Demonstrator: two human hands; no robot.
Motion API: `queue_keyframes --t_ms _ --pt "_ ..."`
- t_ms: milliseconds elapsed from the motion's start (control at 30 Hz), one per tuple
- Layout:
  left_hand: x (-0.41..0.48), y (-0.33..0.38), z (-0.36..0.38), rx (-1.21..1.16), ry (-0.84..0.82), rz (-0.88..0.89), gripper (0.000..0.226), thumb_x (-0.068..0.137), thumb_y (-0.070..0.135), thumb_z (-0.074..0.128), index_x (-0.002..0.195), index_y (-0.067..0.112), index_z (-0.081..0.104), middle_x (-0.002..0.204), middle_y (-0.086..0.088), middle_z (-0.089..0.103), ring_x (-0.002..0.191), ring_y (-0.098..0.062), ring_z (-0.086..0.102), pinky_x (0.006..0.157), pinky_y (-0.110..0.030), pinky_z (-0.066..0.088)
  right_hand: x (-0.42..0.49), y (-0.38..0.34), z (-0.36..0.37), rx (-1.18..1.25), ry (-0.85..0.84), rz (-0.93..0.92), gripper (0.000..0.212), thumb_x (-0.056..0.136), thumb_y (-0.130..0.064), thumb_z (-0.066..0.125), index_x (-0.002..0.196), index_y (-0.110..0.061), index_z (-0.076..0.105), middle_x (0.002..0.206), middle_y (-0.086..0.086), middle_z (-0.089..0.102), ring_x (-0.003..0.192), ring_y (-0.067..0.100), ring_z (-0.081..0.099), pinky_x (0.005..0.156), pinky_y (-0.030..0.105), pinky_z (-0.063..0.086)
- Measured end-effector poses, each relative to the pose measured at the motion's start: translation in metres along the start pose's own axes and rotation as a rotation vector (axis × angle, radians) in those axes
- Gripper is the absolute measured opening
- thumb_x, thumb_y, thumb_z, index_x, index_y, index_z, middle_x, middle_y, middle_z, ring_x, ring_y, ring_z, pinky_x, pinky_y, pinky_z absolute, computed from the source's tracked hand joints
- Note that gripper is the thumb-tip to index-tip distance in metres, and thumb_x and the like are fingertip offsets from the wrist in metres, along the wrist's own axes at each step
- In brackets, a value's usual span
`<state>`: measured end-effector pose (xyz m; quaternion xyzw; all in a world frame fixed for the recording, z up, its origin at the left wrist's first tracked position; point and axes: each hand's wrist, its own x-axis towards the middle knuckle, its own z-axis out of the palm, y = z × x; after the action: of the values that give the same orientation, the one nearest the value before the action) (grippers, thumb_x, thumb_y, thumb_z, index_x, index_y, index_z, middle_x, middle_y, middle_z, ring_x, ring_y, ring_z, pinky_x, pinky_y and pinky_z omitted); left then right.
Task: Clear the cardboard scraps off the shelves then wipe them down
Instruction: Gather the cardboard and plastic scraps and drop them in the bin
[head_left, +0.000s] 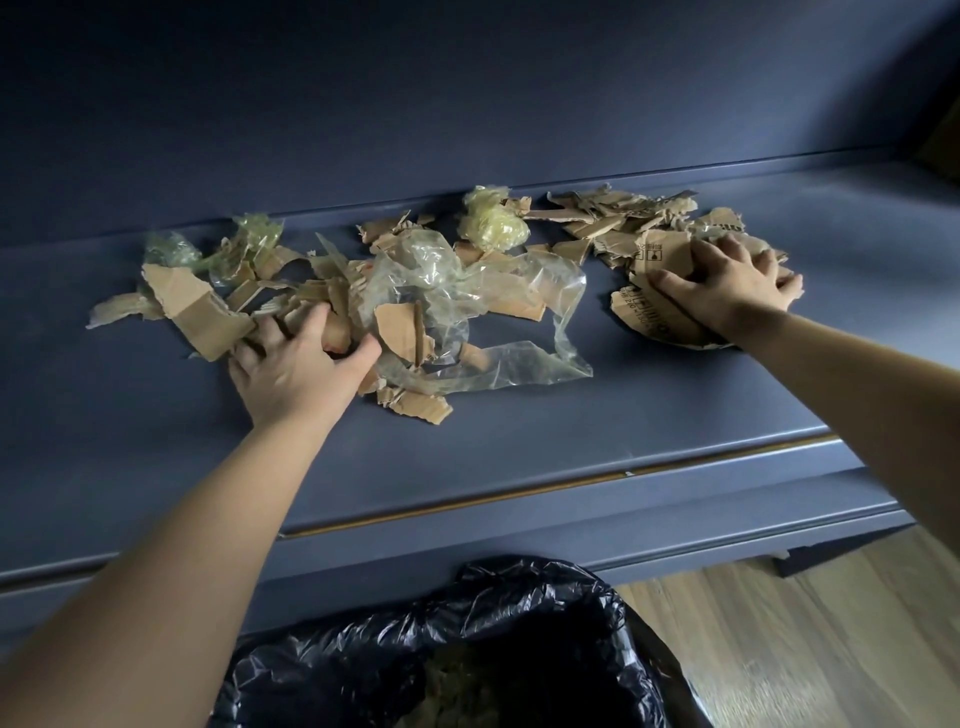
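On shelf (623, 395) | torn brown cardboard scraps (197, 306) | left hand (296, 364), right hand (727, 291) spread, pressing scraps

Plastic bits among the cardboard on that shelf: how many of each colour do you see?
Clear plastic sheet: 1
Yellow plastic wad: 1
Greenish plastic crumples: 2
Total: 4

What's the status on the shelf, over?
Left hand and right hand flat on scraps. Plastic film mixed in. Shelf not cleared; bin bag below.
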<state>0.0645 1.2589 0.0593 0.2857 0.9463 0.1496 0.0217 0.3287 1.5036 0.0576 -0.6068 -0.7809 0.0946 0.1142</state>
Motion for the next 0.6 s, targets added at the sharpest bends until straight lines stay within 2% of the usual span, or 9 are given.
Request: queue_keyframes --t_ms 467,533,600 --pt "-0.008 0.018 0.001 -0.004 -0.037 0.03 0.057 0.086 0.058 0.043 0.138 0.036 0.035 0.152 -0.013 0.021 0.136 -0.044 0.019 0.116 -0.047 0.013 -0.009 -0.016 0.0 -0.011 -0.019 -0.024 0.062 0.079 -0.072 0.042 0.128 -0.034 0.046 0.151 -0.003 0.029 0.14 0.034 0.013 0.111 0.058 0.011" --pt "-0.011 0.023 0.002 0.001 -0.044 0.045 0.056 0.087 0.057 0.041 0.139 0.036 0.034 0.152 -0.012 0.021 0.137 -0.044 0.019 0.116 -0.046 0.013 -0.015 -0.025 0.0 0.003 -0.038 -0.044 0.067 0.075 -0.073 0.039 0.13 -0.035 0.044 0.151 -0.002 0.029 0.141 0.033 0.012 0.111 0.055 0.012" --pt "-0.015 0.032 0.003 0.002 -0.046 0.093 0.055 0.089 0.056 0.038 0.14 0.036 0.034 0.152 -0.01 0.022 0.136 -0.041 0.02 0.114 -0.044 0.015 -0.022 -0.039 -0.001 0.02 -0.053 -0.072 0.07 0.07 -0.065 0.033 0.132 -0.034 0.042 0.151 -0.001 0.029 0.14 0.033 0.014 0.11 0.051 0.013"
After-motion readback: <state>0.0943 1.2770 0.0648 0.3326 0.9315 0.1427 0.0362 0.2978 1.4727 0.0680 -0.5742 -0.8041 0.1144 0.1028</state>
